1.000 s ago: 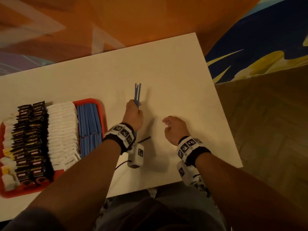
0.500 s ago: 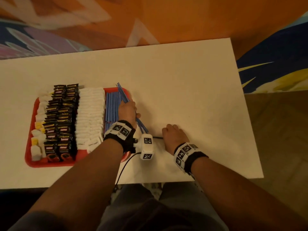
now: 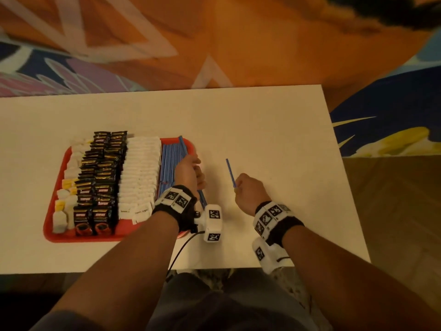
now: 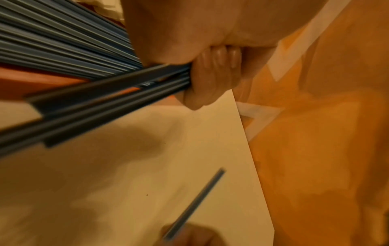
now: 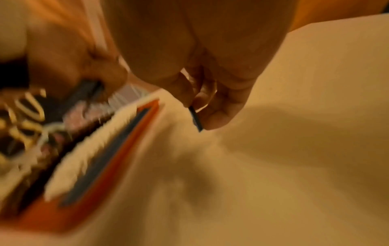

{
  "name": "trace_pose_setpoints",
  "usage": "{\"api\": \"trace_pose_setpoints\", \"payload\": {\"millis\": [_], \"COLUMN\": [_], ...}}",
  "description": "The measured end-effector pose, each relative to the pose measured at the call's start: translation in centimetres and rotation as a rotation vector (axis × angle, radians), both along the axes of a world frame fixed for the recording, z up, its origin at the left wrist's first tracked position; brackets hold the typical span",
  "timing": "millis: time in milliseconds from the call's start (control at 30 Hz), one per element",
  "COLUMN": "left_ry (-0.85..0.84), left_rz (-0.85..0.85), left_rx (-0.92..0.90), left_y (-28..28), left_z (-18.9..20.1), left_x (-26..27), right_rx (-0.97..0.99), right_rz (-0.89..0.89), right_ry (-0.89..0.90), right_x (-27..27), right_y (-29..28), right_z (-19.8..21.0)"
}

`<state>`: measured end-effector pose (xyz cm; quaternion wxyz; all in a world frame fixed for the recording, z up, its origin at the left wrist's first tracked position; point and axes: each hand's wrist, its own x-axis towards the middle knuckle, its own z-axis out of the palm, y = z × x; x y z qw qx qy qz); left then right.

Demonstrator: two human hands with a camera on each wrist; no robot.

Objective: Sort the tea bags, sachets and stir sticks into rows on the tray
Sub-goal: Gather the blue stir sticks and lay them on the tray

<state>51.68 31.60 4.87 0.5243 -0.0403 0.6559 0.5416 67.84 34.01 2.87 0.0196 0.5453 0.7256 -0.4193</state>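
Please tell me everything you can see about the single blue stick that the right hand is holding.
The stick is thin, straight, flat-looking and blue; its material cannot be told. The right hand pinches its near end between thumb and fingers, and a short stub pokes out below them in the right wrist view. The rest points up and away from the person, tilted slightly left, above the white table, right of the red tray. Only the hand touches it.

Matt white table [image 3: 262,130]; glossy black sachets [image 3: 105,168]; red plastic tray [image 3: 51,211].
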Motion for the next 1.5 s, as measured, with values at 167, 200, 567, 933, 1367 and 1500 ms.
{"api": "trace_pose_setpoints", "payload": {"millis": [167, 200, 567, 933, 1367, 1500], "left_ry": [0.112, 0.137, 0.223, 0.254, 0.319, 0.323], "left_rz": [-0.174, -0.193, -0.049, -0.057, -0.035, -0.039], "left_rx": [0.104, 0.112, 0.327, 0.539, 0.609, 0.608], "left_y": [0.0, 0.2, 1.4, 0.9, -0.8, -0.9], "left_z": [2.7, 3.5, 11.4, 16.5, 18.2, 18.7], "left_x": [0.5, 0.6, -2.1, -4.6, -5.7, -6.1], "right_rx": [0.056, 0.055, -0.003, -0.865, -0.642, -0.555], "right_rz": [-0.033, -0.018, -0.087, -0.368, -0.324, -0.309], "right_ry": [0.275, 0.304, 0.379, 0.6, 0.745, 0.713], "right_x": [-3.5, -4.0, -6.2, -9.1, -12.0, -12.8], "right_y": [1.4, 1.4, 0.9, -0.7, -1.7, -2.0], "right_z": [6.0, 6.9, 12.8, 18.4, 21.5, 22.2]}}
